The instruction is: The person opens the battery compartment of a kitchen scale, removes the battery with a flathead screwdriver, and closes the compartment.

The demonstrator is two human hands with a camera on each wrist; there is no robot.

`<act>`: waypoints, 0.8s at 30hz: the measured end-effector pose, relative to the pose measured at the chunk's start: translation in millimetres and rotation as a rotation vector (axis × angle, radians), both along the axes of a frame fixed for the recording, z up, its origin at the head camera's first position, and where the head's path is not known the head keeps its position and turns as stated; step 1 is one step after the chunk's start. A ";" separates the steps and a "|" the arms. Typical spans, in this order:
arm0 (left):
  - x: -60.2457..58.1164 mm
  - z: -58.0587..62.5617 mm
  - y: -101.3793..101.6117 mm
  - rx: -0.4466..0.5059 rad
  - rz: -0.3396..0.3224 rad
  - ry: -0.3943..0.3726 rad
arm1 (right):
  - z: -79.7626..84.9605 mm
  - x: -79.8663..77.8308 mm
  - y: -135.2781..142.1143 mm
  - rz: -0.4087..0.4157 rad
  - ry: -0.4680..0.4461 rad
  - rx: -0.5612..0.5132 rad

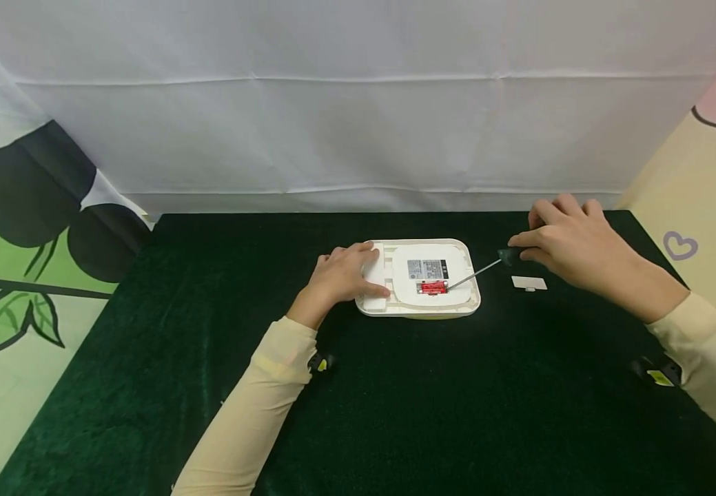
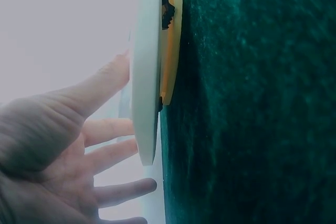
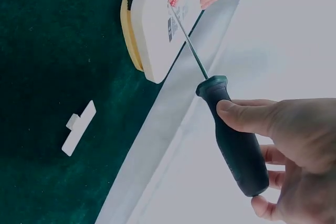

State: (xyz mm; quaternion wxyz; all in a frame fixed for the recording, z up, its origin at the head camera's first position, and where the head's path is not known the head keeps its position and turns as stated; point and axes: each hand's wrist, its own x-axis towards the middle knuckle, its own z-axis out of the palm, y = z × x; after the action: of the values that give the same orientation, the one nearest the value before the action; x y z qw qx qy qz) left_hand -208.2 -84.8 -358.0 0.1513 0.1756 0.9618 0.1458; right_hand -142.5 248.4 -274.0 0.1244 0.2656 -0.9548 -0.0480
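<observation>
A white, rounded rectangular device point(image 1: 404, 300) lies back side up, with a yellow part point(image 2: 170, 66) beneath it. Red batteries point(image 1: 433, 287) sit in its small compartment, below a grey label point(image 1: 428, 269). My left hand point(image 1: 346, 275) rests on the device's left end, thumb and fingers extended over it. In my right hand point(image 1: 571, 241) is a screwdriver point(image 3: 233, 140), gripped by its dark handle between thumb and fingers. The screwdriver's thin shaft point(image 1: 475, 273) slants down leftward, its tip at the right end of the batteries.
A small white battery cover point(image 1: 528, 283) with a tab lies on the dark green cloth point(image 1: 444, 399), right of the device and under my right hand. Behind the table's back edge hangs a white curtain point(image 1: 333, 138). Printed panels stand at both sides.
</observation>
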 end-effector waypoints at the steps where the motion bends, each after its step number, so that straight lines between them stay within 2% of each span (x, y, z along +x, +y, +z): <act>1: 0.2 0.2 0.1 0.001 0.001 0.000 | -0.1 -0.2 -0.4 0.001 0.001 0.000; 5: 0.0 0.1 -0.3 0.000 0.000 -0.001 | -4.6 -2.7 3.3 -0.004 -0.019 -0.021; 9: -0.7 0.1 -0.6 0.003 0.000 -0.003 | -15.2 -6.3 13.1 -0.036 -0.071 -0.089; 15: -0.8 -2.1 -1.6 0.008 0.000 -0.006 | -41.9 -10.1 33.8 -0.046 -0.163 -0.217; 24: -2.2 -4.4 -0.3 0.010 -0.001 0.001 | -78.0 -10.6 56.1 0.011 -0.228 -0.355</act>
State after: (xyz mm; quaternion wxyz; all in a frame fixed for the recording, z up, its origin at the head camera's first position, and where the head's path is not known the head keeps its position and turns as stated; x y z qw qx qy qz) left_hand -210.4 -85.1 -362.4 0.1502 0.1770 0.9609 0.1506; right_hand -153.1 304.6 -352.0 0.0609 0.2485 -0.9547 0.1522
